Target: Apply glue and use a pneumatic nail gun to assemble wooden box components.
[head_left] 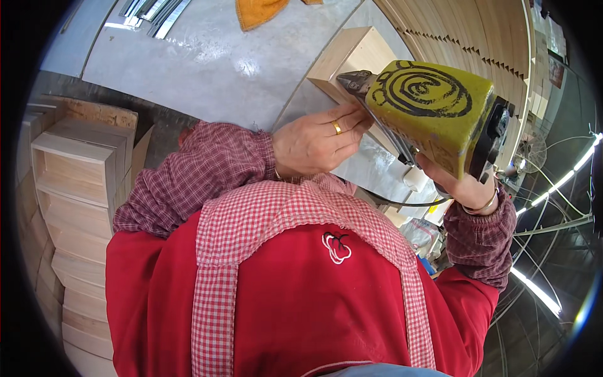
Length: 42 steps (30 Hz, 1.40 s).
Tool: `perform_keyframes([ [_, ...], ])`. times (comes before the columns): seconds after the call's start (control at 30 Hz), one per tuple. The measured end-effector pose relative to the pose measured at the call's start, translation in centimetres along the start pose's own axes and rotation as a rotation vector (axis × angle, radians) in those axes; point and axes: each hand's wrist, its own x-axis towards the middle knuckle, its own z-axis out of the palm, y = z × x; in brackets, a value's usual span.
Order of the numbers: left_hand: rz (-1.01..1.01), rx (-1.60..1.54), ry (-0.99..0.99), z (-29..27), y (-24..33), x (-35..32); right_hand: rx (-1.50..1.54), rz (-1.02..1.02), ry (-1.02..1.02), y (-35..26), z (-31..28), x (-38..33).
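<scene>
My right hand is wrapped round the grip of a yellow-green nail gun with black marker loops drawn on its top. The gun's dark metal nose points left, over a pale wooden box on the grey work surface. At the box's near side is my left hand, a gold ring on one finger. Its fingers are bent and pressed together against the box, the tips partly hidden behind the gun. The gun covers part of the box and most of the grip.
Long wooden strips are stacked at the far right. Pale wooden boxes stand in a pile on the left. An orange cloth and thin metal strips lie on the grey tabletop. A black hose runs below the gun.
</scene>
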Motion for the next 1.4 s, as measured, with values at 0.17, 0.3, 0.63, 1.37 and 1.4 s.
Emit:
perform_keyframes([
  [0.17, 0.001, 0.006, 0.017, 0.0, -0.3, 0.0, -0.114, -0.085, -0.001, -0.4, -0.1, 0.3],
  [0.3, 0.006, 0.026, 0.005, -0.3, -0.4, -0.1, -0.277, -0.168, -0.029, -0.8, -0.1, 0.5],
  [0.63, 0.016, 0.073, -0.080, -0.6, -0.8, 0.9, -0.037, 0.009, 0.170, -1.0, 0.0, 0.5],
  [1.37, -0.801, -0.638, -0.064, -8.1, -6.9, 8.5, -0.136, 1.357, 0.644, 29.5, 17.8, -29.0],
  [1.4, -0.831, -1.186, 0.017, -10.3, -7.5, 7.8, -0.116, 1.363, 0.629, 31.0, 18.5, -29.0],
])
